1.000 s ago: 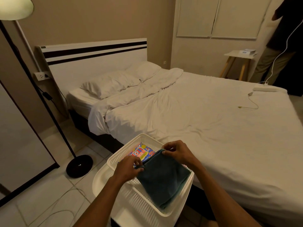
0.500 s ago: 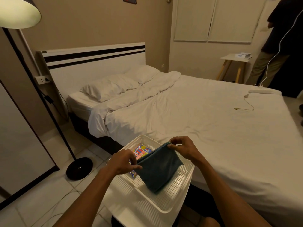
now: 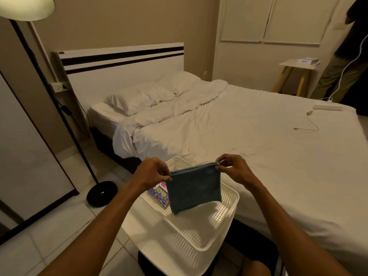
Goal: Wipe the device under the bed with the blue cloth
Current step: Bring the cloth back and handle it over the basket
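Item: blue cloth [image 3: 194,186], folded, hanging from my two hands above the white perforated basket [image 3: 209,226], its lower edge just over or barely brushing the basket floor; I cannot tell which. Handling, as I judge it: light, soft, limp, a napped weave that should not slip; it will droop wherever unsupported, so the top corners or a bunched fistful are the sensible holds, and nothing about it is fragile. My left hand [image 3: 152,173] pinches the upper left corner between thumb and fingers; my right hand [image 3: 234,169] pinches the upper right corner the same way, both closed on the fabric and holding the top edge taut. Beneath and to the left: a colourful printed packet [image 3: 159,194] lying in the basket, partly hidden by the cloth. The basket sits on a white stand beside the bed [image 3: 258,136], which carries white sheets, pillows [image 3: 143,96] and a loose cable [image 3: 307,126]. Further left: floor lamp with black round base [image 3: 102,193] on the tiled floor. Device under the bed: not visible; the dark gap below the frame shows nothing I can name. Likely obstacles: the basket stand and the overhanging sheet. Another person [image 3: 346,56] stands at far right, well apart.
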`<state>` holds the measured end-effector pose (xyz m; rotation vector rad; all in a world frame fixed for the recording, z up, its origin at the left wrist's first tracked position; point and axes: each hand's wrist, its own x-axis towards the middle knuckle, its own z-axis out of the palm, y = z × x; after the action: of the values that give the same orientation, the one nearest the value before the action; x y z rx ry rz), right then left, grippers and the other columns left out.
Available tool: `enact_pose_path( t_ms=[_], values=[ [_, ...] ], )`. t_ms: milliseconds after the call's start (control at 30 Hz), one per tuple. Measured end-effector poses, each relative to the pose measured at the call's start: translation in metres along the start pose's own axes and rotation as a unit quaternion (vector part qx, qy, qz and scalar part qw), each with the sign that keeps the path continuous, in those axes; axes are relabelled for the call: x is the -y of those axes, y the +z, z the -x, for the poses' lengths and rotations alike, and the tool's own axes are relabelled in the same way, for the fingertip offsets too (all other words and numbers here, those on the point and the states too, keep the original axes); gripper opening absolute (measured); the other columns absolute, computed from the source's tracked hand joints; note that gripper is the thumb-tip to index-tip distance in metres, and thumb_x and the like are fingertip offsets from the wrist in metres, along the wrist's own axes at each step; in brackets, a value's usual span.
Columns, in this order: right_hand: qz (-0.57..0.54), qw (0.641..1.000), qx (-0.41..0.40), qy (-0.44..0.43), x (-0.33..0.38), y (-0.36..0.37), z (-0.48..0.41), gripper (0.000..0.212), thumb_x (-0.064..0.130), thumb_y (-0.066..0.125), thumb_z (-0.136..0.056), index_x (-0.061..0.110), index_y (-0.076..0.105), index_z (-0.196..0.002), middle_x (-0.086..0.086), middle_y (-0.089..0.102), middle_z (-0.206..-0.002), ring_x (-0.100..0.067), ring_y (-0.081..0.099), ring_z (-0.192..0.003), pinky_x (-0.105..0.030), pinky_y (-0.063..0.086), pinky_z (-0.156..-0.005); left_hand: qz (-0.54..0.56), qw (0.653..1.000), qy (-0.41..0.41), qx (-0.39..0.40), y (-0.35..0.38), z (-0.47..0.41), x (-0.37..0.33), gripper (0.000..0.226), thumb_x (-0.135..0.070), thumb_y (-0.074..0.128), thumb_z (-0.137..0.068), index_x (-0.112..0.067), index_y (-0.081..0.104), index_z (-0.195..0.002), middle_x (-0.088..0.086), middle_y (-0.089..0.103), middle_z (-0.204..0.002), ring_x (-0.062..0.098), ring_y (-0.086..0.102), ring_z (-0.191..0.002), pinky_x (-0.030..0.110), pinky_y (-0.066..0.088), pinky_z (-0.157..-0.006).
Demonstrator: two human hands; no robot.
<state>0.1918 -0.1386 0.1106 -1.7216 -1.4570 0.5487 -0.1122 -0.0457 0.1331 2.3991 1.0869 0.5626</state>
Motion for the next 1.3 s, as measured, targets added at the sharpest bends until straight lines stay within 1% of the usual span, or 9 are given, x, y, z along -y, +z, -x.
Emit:
enact_pose_path(
  t_ms=[167, 267, 467, 567, 667, 767, 867, 1033, 1300],
  values=[
    [0.112, 0.992, 0.041, -0.031, 0.001, -0.001, -0.025, 0.013, 0.012, 0.070, -0.090, 0.014, 0.074, -0.103, 0.004, 0.069, -0.094, -0.005, 0.062, -0.084, -0.026, 0.055, -0.082, 0.020, 0.999, 0.010, -0.024, -0.004, -0.009, -0.008, 0.011, -0.020, 0.084, -0.073, -0.018, 0.078, -0.082, -0.002, 0.077, -0.080, 0.004, 0.071, -0.071, 0.035, 0.061, -0.075],
    [0.140, 0.989, 0.023, -0.050, 0.009, 0.001, -0.041, 0.012, 0.008, 0.071, -0.090, 0.011, 0.074, -0.101, -0.004, 0.072, -0.097, -0.015, 0.065, -0.088, -0.033, 0.057, -0.087, 0.029, 0.998, 0.002, -0.055, -0.012, -0.012, -0.011, 0.013, -0.019, 0.084, -0.071, -0.020, 0.077, -0.081, -0.002, 0.076, -0.079, 0.005, 0.071, -0.070, 0.035, 0.061, -0.073],
    [0.090, 0.993, -0.035, -0.071, 0.007, 0.001, -0.037, 0.010, 0.009, 0.075, -0.085, 0.013, 0.073, -0.094, 0.005, 0.070, -0.093, -0.009, 0.064, -0.089, -0.017, 0.050, -0.078, 0.080, 0.991, -0.014, -0.104, -0.008, 0.003, -0.020, 0.027, -0.015, 0.087, -0.065, -0.020, 0.078, -0.090, -0.004, 0.075, -0.073, 0.005, 0.071, -0.066, 0.024, 0.060, -0.068],
    [0.137, 0.989, -0.004, -0.054, -0.026, 0.009, -0.015, 0.008, 0.014, 0.078, -0.083, 0.020, 0.074, -0.087, 0.004, 0.069, -0.092, -0.014, 0.061, -0.090, -0.028, 0.054, -0.077, 0.075, 0.996, -0.025, -0.035, 0.033, 0.026, -0.020, 0.019, -0.020, 0.082, -0.062, -0.020, 0.080, -0.081, -0.006, 0.075, -0.071, 0.002, 0.069, -0.063, 0.027, 0.059, -0.065],
    [0.236, 0.969, 0.070, -0.011, -0.056, 0.021, 0.010, 0.008, 0.021, 0.078, -0.082, 0.028, 0.074, -0.082, 0.005, 0.061, -0.088, -0.020, 0.059, -0.090, -0.035, 0.052, -0.072, 0.049, 0.994, -0.041, 0.089, 0.089, 0.052, -0.022, 0.016, -0.016, 0.079, -0.064, -0.018, 0.079, -0.080, -0.003, 0.075, -0.072, 0.003, 0.068, -0.064, 0.031, 0.057, -0.067],
    [0.310, 0.939, 0.152, 0.007, -0.072, 0.031, 0.027, 0.009, 0.020, 0.071, -0.086, 0.028, 0.073, -0.086, 0.008, 0.054, -0.089, -0.016, 0.055, -0.097, -0.027, 0.043, -0.065, 0.027, 0.984, -0.050, 0.171, 0.132, 0.067, -0.029, 0.021, -0.019, 0.074, -0.063, -0.016, 0.079, -0.083, 0.001, 0.076, -0.074, 0.009, 0.070, -0.068, 0.030, 0.056, -0.066],
    [0.341, 0.923, 0.174, 0.036, -0.077, 0.031, 0.033, 0.017, 0.015, 0.067, -0.084, 0.030, 0.072, -0.088, 0.004, 0.060, -0.096, -0.018, 0.060, -0.098, -0.022, 0.032, -0.057, 0.017, 0.973, -0.058, 0.225, 0.151, 0.069, -0.034, 0.022, -0.018, 0.075, -0.063, -0.016, 0.079, -0.085, 0.002, 0.076, -0.076, 0.012, 0.071, -0.071, 0.027, 0.053, -0.064],
    [0.370, 0.908, 0.193, 0.038, -0.078, 0.030, 0.035, 0.023, 0.010, 0.064, -0.082, 0.030, 0.073, -0.090, -0.001, 0.064, -0.104, -0.023, 0.063, -0.097, -0.028, 0.042, -0.070, 0.001, 0.962, -0.051, 0.267, 0.161, 0.066, -0.037, 0.023, -0.020, 0.078, -0.069, -0.015, 0.079, -0.091, 0.001, 0.078, -0.085, 0.010, 0.071, -0.077, 0.013, 0.043, -0.060],
    [0.406, 0.884, 0.224, 0.054, -0.070, 0.033, 0.035, 0.021, 0.014, 0.065, -0.084, 0.021, 0.077, -0.099, -0.010, 0.067, -0.115, -0.030, 0.066, -0.099, -0.039, 0.057, -0.085, -0.016, 0.958, -0.038, 0.282, 0.159, 0.066, -0.033, 0.017, -0.024, 0.073, -0.076, -0.018, 0.080, -0.091, -0.002, 0.078, -0.086, 0.007, 0.072, -0.079, 0.024, 0.054, -0.072]
  ],
)
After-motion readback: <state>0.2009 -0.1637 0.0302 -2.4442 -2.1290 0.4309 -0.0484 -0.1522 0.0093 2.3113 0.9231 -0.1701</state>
